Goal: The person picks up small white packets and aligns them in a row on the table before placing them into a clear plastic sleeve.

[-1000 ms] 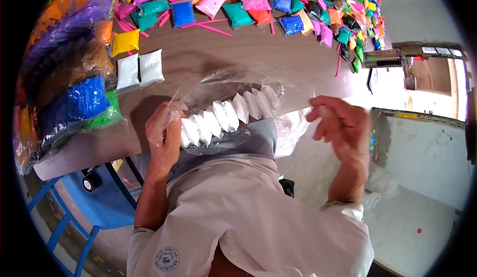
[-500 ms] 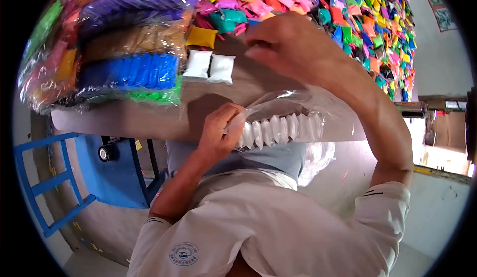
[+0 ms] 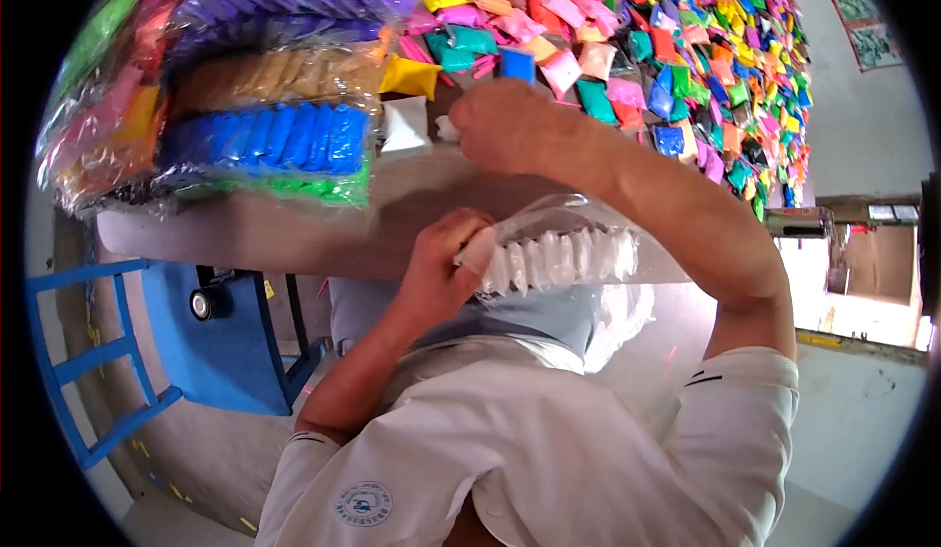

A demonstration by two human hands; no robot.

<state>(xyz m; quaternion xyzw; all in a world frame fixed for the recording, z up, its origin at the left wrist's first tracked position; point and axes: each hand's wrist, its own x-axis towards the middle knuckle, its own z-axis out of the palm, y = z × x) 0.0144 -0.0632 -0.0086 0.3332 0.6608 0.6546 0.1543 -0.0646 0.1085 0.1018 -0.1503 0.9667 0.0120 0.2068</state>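
Right hand (image 3: pixel 505 125) — fingers curled onto one white packet (image 3: pixel 448 128) on the table (image 3: pixel 294 228); I cannot tell whether it grips. Its twin (image 3: pixel 405 124) lies just left. Left hand (image 3: pixel 441 263) pinches the clear bag (image 3: pixel 588 216) nearer my body — its packet row (image 3: pixel 559 258) runs left to right.

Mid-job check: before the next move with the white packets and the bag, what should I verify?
1. Left hand grips the clear bag at its open end: ok.
2. Row of packets inside the bag stands in line: ok.
3. Right hand reaches the hidden packet on the table: ok.
4. Right hand's grip closed on that packet: cannot tell.
5. Second loose packet lies free beside the hand: ok.
6. Bag mouth open wide enough: cannot tell.
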